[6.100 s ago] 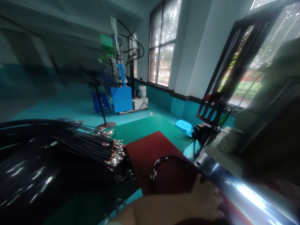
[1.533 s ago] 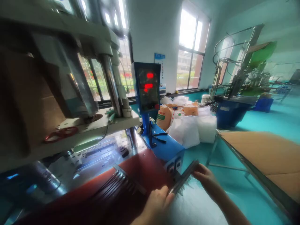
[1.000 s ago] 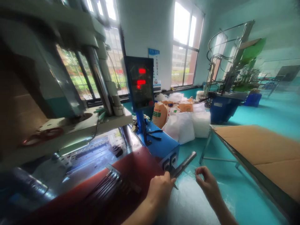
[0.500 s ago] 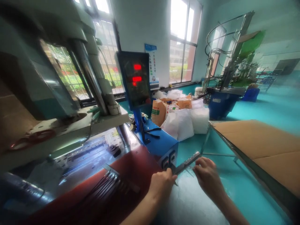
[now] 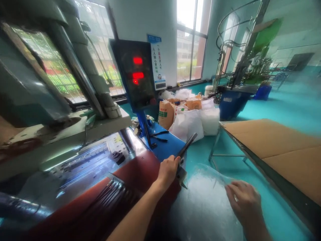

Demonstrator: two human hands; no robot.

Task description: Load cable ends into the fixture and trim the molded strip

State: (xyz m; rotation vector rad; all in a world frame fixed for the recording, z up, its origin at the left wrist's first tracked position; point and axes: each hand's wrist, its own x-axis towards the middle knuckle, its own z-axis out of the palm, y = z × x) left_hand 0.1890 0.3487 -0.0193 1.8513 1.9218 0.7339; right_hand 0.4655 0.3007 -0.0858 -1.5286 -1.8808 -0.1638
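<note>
My left hand (image 5: 168, 171) is closed around the lower end of a slim dark metal bar (image 5: 188, 144), which tilts up to the right above the blue control box. A small metal bracket-like piece (image 5: 182, 177) shows just below that hand. Lower right, my right hand (image 5: 244, 199) has its fingers curled together at the rim of a clear plastic bag (image 5: 205, 201), apparently pinching it; the fingertips are partly hidden. On the red surface (image 5: 140, 167) to the left lies a row of thin dark rods (image 5: 112, 190) with a metal strip at one end.
A press machine (image 5: 107, 124) with a shiny lower plate (image 5: 85, 164) stands at left. A display panel (image 5: 135, 77) rises from the blue box (image 5: 163, 147), where black pliers-like handles (image 5: 160, 137) lie. White sacks (image 5: 188, 125) sit behind; a cardboard-topped table (image 5: 276, 140) is at right.
My left hand has swung the bar more upright. My right hand has moved away from the bar's end, down and right to the bag's rim. The view has shifted slightly.
</note>
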